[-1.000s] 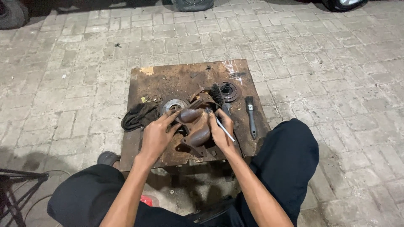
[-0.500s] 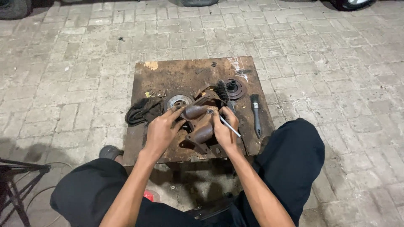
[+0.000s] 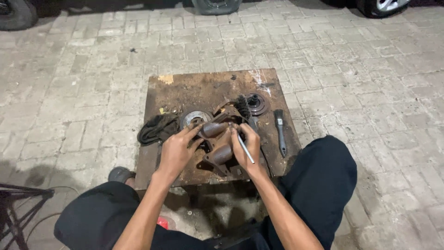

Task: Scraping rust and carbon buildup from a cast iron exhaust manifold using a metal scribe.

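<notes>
Head view: both forearms reach forward from the lap onto a low board (image 3: 203, 90), rusty and stained, set on a paved brick floor (image 3: 69, 83). The left hand (image 3: 175, 153) lies palm down with fingers spread, the fingertips curled over the left side of a brown metal casting (image 3: 217, 143) with two rounded tube-like arms; it grips the upper tube loosely. The right hand (image 3: 245, 147) presses against the casting's right side, and a thin silver rod (image 3: 244, 148) runs through its closed fingers, pointing up toward the casting's top. The casting sits at the near middle of the board, between the two hands.

No containers show. Just behind the left hand lies a round disc (image 3: 194, 118), with a dark rag (image 3: 155, 129) hanging off the board's left edge. Behind the casting are a wire brush (image 3: 243, 105) and a dark round part (image 3: 255, 103). A black-handled brush (image 3: 280, 132) lies near the right edge, apart from the hands.

The person sits with knees in black trousers at either side. Tyres (image 3: 215, 5) line the far edge of the paving.
</notes>
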